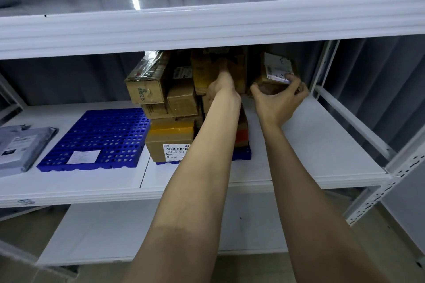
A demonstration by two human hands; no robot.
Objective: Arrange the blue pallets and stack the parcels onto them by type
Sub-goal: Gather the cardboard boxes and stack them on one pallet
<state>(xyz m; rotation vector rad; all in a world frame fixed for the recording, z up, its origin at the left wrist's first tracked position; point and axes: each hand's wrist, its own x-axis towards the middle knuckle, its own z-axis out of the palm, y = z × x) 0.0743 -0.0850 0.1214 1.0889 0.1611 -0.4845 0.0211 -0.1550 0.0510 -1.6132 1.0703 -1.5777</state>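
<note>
Two blue pallets lie on the middle shelf. The left pallet [96, 138] carries only a white label. The right pallet [241, 153] is mostly hidden under a tall stack of cardboard boxes [161, 89]. My left hand [222, 85] presses flat against the stack's upper right side, fingers on a box there. My right hand [279, 96] grips a small cardboard box with a white label [276, 69], held in the air just right of the stack.
Grey mailer bags [16, 147] lie at the shelf's left end. The white upper shelf [207, 23] hangs low over the stack. White rack uprights [326, 64] stand at the right. The shelf surface [310, 140] right of the stack is bare.
</note>
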